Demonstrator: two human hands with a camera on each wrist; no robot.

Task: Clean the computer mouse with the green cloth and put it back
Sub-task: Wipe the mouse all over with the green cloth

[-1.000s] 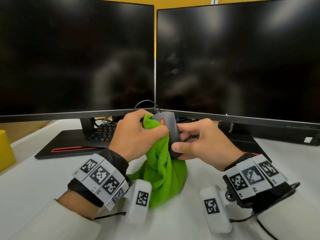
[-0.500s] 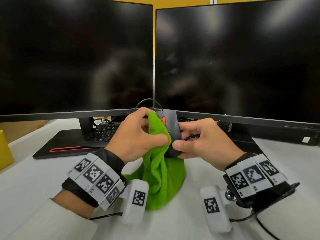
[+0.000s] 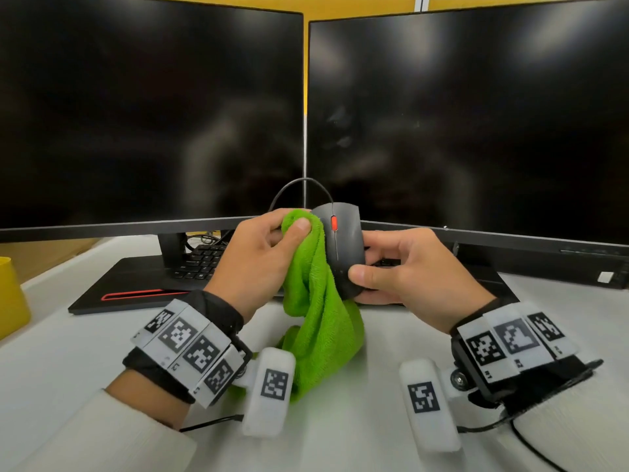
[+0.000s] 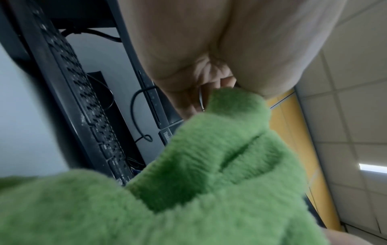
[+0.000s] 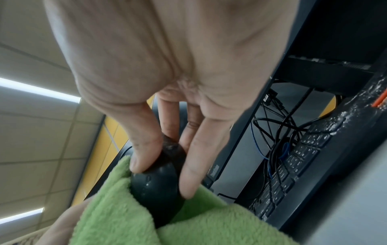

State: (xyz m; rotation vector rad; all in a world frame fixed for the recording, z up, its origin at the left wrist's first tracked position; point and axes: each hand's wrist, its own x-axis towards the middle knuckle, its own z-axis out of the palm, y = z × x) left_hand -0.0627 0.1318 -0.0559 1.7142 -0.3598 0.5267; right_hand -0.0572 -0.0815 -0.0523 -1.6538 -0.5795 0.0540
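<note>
A black wired mouse (image 3: pixel 342 247) with a red scroll wheel is held upright above the desk, in front of the gap between two monitors. My right hand (image 3: pixel 401 270) grips its lower right side, thumb on the top shell and fingers behind; the right wrist view shows the mouse (image 5: pixel 159 184) pinched between thumb and fingers. My left hand (image 3: pixel 262 257) holds a bunched green cloth (image 3: pixel 320 308) against the mouse's left side, thumb pressing the cloth's upper fold. The cloth (image 4: pixel 209 165) hangs down to the desk and fills the left wrist view. The mouse's underside is hidden.
Two dark monitors (image 3: pixel 476 114) stand close behind the hands. A black keyboard (image 3: pixel 200 262) lies under the left screen on a black base with a red stripe (image 3: pixel 143 295). A yellow container (image 3: pixel 10 298) sits at the far left edge. The mouse cable (image 3: pixel 292 185) loops upward.
The left hand has slid the cloth upward along the mouse's left side, from its lower part toward its top. The right hand keeps the same grip, with the mouse tilted slightly more toward me.
</note>
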